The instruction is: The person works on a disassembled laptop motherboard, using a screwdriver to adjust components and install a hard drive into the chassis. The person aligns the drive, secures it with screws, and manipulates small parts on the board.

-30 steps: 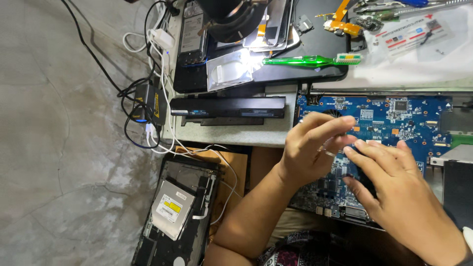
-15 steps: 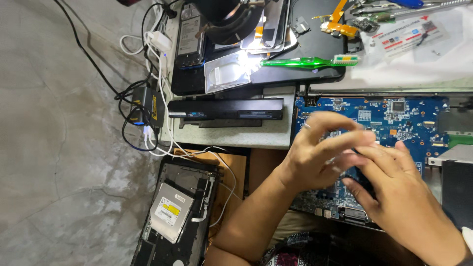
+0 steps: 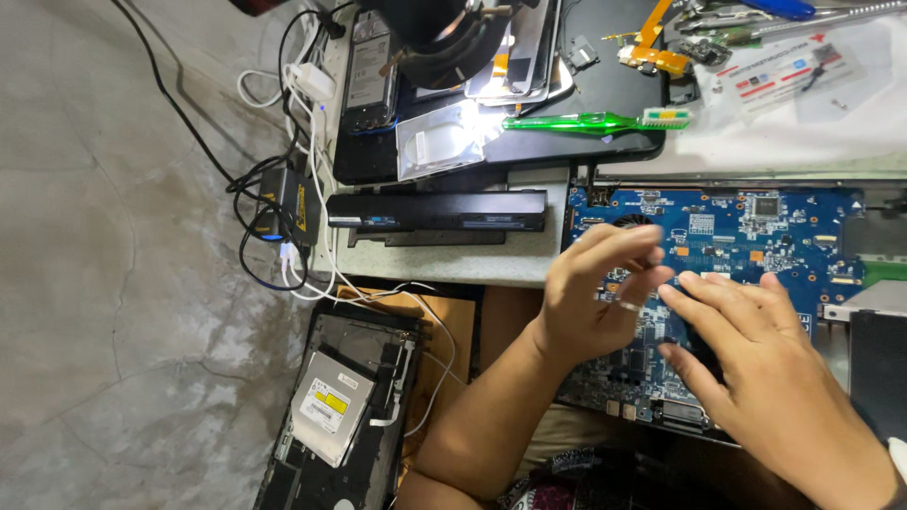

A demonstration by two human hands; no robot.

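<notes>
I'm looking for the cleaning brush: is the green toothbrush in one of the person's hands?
No, the green toothbrush lies on the black laptop lid above the blue circuit board, apart from both hands.

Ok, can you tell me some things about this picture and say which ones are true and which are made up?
1. Both hands are over the blue circuit board. True: the left hand and the right hand are above it.
2. The toothbrush is red. False: the toothbrush is green with a see-through handle.
3. The left hand wears a ring. True: a ring sits on one finger.
4. The long black battery pack lies on the floor. False: the battery pack lies on the table, left of the board.
5. The silver disc drive is on the table by the toothbrush. False: the disc drive sits low down, in an opened laptop base by the floor.
</notes>
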